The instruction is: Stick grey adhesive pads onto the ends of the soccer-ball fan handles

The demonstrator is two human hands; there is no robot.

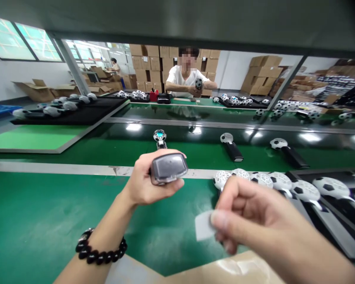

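My left hand (148, 182) grips a handheld fan (168, 167) by its dark handle, the flat grey butt end facing me. The fan's round head (160, 135) points away over the belt. My right hand (254, 219) is closer to the camera and pinches a small pale translucent sticker (203, 225) between thumb and forefinger. The two hands are apart, the sticker a little below and right of the handle's end. A black bead bracelet (100, 249) sits on my left wrist.
A row of football-patterned fans (284, 182) lies in a black tray (328, 232) at right. Two more fans (232, 146) (288, 152) lie on the green conveyor belt (62, 154). A person in a white shirt (187, 79) sits opposite. Cardboard boxes are stacked behind.
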